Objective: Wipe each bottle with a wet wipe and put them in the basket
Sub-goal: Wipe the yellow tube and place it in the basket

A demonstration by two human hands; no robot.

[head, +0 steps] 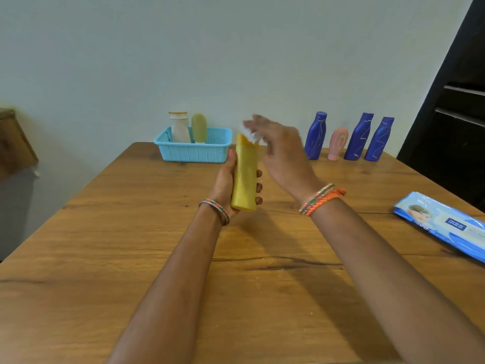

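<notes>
The left hand grips the yellow bottle at mid-body, likely light, stiff and slick, while the blurred right hand pinches a wipe at its top.

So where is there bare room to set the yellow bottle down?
Bare table spreads left of the arms and below the basket. Crowded: the back right row of blue bottles; the wipes pack borders the right edge.

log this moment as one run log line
step: wiping yellow bottle | left hand: grips bottle | right hand: wet wipe at top | basket: two bottles | waiting: four
</notes>
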